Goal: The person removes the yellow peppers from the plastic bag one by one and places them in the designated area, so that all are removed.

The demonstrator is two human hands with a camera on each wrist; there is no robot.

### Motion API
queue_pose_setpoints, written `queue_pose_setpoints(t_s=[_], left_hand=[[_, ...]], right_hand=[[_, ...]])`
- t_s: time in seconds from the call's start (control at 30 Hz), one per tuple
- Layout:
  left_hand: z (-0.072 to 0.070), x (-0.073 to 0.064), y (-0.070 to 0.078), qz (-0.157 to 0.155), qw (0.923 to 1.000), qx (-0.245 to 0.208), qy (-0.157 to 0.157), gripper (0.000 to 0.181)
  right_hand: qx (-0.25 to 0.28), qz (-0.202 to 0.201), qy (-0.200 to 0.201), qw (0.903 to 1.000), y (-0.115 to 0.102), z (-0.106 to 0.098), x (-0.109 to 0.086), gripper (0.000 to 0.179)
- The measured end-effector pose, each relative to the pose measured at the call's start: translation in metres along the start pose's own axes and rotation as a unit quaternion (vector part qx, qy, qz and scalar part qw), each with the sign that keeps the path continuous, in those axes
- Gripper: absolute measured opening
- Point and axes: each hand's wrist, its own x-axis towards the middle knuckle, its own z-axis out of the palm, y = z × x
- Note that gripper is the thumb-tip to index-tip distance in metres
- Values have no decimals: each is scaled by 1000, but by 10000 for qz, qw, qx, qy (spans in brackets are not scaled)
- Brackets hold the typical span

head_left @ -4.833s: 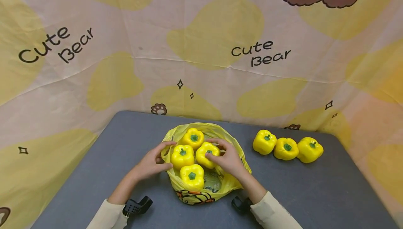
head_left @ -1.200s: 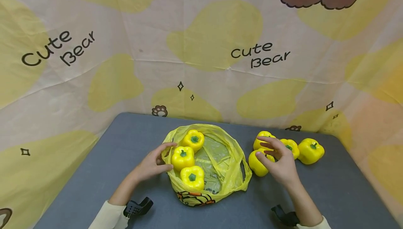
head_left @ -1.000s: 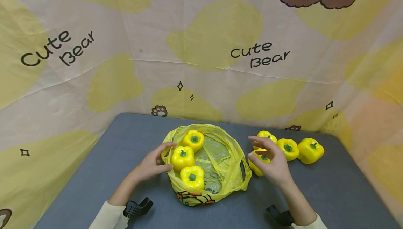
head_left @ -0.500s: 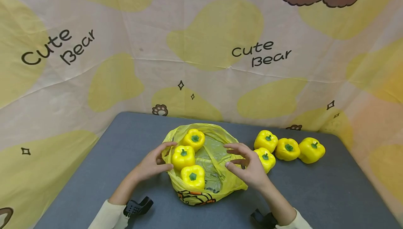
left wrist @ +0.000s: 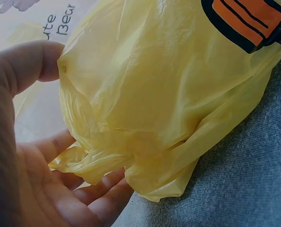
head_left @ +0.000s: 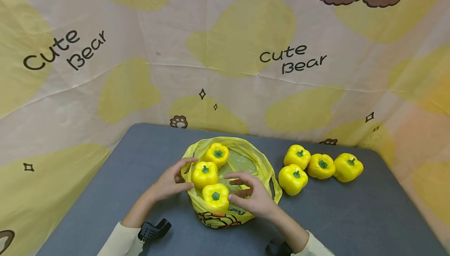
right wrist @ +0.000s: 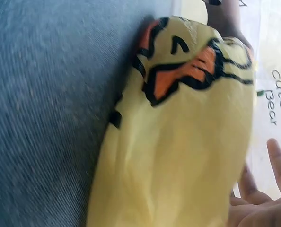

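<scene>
A yellow plastic bag (head_left: 261, 193) stands wide-mouthed on the table, its orange-and-black print facing the near side. Three yellow bell peppers lie inside along its left: a rear pepper (head_left: 216, 154), a middle pepper (head_left: 205, 175) and a front pepper (head_left: 215, 196). My left hand (head_left: 174, 179) holds the bag's left rim; in the left wrist view its thumb (left wrist: 48, 61) presses the film's edge, fingers lying behind the folds. My right hand (head_left: 254, 197) is over the bag's mouth, fingers spread and holding nothing, thumb tip right at the front pepper's side.
To the right of the bag, several more yellow bell peppers stand close together, the nearest pepper (head_left: 293, 179) just beside the bag's rim. A printed cloth (head_left: 232, 52) hangs behind the grey table (head_left: 351, 217).
My right hand took a pepper out of the bag, set it beside the others on the right, let go, and moved back left over the bag. The left hand stayed at the rim.
</scene>
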Motion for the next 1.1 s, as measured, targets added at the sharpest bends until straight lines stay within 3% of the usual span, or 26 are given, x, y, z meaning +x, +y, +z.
queue_pose_setpoints(t_s=[0.27, 0.7, 1.1], left_hand=[[0, 0, 0, 47, 10000, -10, -6, 67], [1, 0, 0, -80, 9999, -82, -36, 66], [1, 0, 0, -49, 9999, -90, -24, 65]], right_hand=[[118, 393, -222, 9989, 9, 12, 4, 40], [605, 300, -498, 9965, 20, 19, 8, 41], [371, 432, -527, 9970, 20, 19, 9, 44]])
